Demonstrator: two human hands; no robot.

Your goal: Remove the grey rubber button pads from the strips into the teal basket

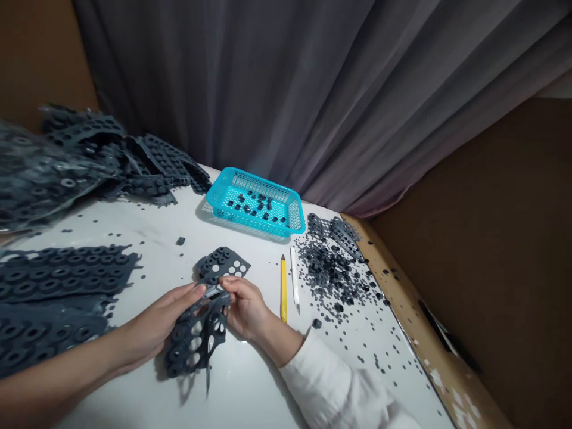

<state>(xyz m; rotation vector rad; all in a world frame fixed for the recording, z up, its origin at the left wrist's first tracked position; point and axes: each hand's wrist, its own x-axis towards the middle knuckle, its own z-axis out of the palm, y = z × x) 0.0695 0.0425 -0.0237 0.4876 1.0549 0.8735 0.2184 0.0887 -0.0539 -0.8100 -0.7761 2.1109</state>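
Between both hands, above the white table, is a dark grey moulded rubber sheet (196, 333) with round holes and some thick rings still in it. My left hand (166, 319) pinches its upper left part, thumb on top. On the right, my right hand (245, 305) grips the upper edge with thumb and fingers closed. The fingertips nearly meet, and whatever small piece lies between them is hidden. Just behind the hands lies another rubber sheet piece (223, 263), partly punched with holes. A yellow pencil-like stick (283, 289) and a white pointed stick (295, 280) lie right of my right hand.
A turquoise basket (257, 230) holding several small dark pieces stands at the back. Ringed rubber sheets (67, 271) lie at left, below a plastic bag (44, 173) and piled sheets (152, 167). Dark scraps (330, 268) are scattered at right near the table edge. A grey curtain (232, 77) hangs behind.
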